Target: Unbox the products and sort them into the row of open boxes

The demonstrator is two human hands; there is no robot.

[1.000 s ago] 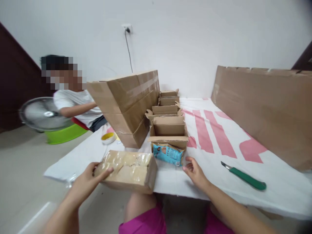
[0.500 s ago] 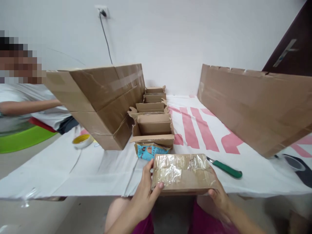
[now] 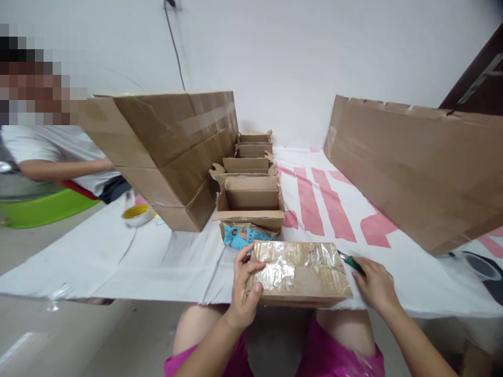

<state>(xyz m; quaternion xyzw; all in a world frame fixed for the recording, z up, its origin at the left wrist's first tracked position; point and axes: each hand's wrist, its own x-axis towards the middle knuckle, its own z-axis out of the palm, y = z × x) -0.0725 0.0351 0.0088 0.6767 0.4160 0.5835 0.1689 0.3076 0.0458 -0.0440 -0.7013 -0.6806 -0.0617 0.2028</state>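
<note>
Left hand (image 3: 244,285) gripping the left end of a small taped box (image 3: 301,272), fingers (image 3: 251,267) curled over its top and thumb pressed on the near side. Small taped box lying flat on the near edge of the white sheet (image 3: 129,262), right in front of the pink shorts (image 3: 341,356), shiny clear tape crinkled across its top. Right hand (image 3: 375,285) just beside the box's right end, resting on the green knife (image 3: 351,262), fingers bent down over the handle; hard to tell whether gripping it or only touching. Only a little of the knife showing, its tip poking toward the box. Blue snack bag (image 3: 240,235) just behind the box, touching the front flap of the nearest open box (image 3: 251,201). More open boxes (image 3: 251,157) in a row behind that one, running back toward the white wall. Big closed carton (image 3: 168,152) to the left of the row, taped along its side. Long flat cardboard (image 3: 416,167) standing on its edge to the right, well apart from the hands. Roll of yellow tape (image 3: 137,213) on the sheet by the big carton's near corner. Another person in a white shirt (image 3: 51,149) far left, one arm reaching out, beside a green tub (image 3: 43,209). Black round thing (image 3: 477,264) at the far right edge, partly cut off.
</note>
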